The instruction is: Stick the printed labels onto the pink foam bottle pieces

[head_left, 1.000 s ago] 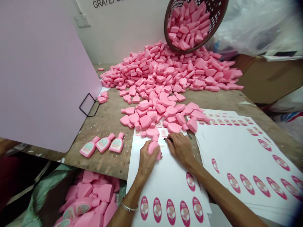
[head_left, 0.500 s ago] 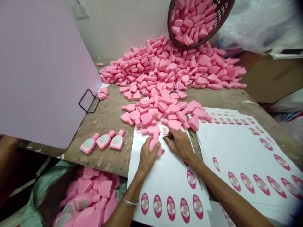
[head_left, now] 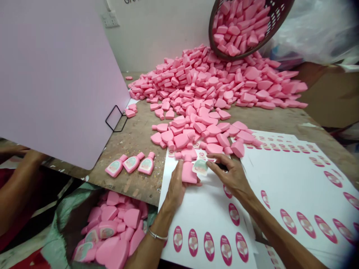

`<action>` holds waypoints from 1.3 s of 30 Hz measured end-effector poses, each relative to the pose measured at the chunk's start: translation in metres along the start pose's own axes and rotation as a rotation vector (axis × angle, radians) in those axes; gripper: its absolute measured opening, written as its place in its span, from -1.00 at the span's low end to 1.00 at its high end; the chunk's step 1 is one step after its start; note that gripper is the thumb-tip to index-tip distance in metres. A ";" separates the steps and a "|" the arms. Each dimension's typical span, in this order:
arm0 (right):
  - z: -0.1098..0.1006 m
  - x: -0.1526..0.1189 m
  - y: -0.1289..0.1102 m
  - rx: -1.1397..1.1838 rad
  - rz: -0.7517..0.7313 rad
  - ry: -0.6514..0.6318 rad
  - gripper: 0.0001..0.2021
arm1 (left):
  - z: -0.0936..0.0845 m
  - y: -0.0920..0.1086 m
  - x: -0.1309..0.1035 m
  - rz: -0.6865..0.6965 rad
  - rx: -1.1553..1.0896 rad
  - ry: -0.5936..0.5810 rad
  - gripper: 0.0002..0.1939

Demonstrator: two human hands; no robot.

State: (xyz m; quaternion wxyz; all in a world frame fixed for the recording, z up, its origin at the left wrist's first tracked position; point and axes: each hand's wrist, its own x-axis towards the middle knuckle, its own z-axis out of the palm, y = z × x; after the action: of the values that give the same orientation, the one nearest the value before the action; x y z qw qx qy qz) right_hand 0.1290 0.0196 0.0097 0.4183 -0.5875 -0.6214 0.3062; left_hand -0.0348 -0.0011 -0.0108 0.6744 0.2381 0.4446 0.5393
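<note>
My left hand (head_left: 177, 184) holds a small pink bottle (head_left: 189, 171) upright, its plain face up, above a white sticker sheet (head_left: 179, 209). Between the fingertips of my right hand (head_left: 228, 173) is a pale green and white label (head_left: 201, 167), just right of the bottle; a dark, thin tool sits within the same hand. Oval pink stickers line the sheet's lower part. Three labelled pink bottles (head_left: 130, 163) lie in a row to the left on the table.
A large heap of pink bottles (head_left: 207, 82) lies below a tipped brown basket (head_left: 214, 41). More sticker sheets (head_left: 269, 168) are at right. A pale board (head_left: 56, 82) stands left, with another person's arm (head_left: 19, 183) below it. A green sack (head_left: 60, 220) holds bottles.
My right hand has lifted a label off the sheet and brought it beside the bottle. My left hand has turned the bottle more upright. The camera view has shifted slightly left.
</note>
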 end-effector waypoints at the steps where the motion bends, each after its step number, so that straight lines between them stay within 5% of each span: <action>1: 0.002 -0.003 -0.006 0.000 -0.003 -0.036 -0.71 | 0.001 0.002 -0.003 -0.010 -0.048 -0.008 -0.47; 8: 0.013 -0.016 -0.029 0.037 -0.069 -0.118 -0.77 | 0.006 0.013 -0.015 -0.030 -0.087 -0.064 -0.46; 34: 0.015 -0.014 -0.029 -0.008 -0.114 -0.120 -0.79 | 0.005 0.021 -0.018 -0.023 -0.040 -0.139 -0.45; 39: 0.016 -0.014 -0.030 0.000 -0.113 -0.117 -0.81 | 0.001 0.022 -0.021 0.007 -0.038 -0.205 -0.59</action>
State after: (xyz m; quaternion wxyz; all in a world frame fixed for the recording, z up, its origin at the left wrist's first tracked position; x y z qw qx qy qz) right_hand 0.1001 0.0040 0.0258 0.3981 -0.5325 -0.6769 0.3158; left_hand -0.0458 -0.0135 0.0147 0.7186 0.2810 0.3622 0.5229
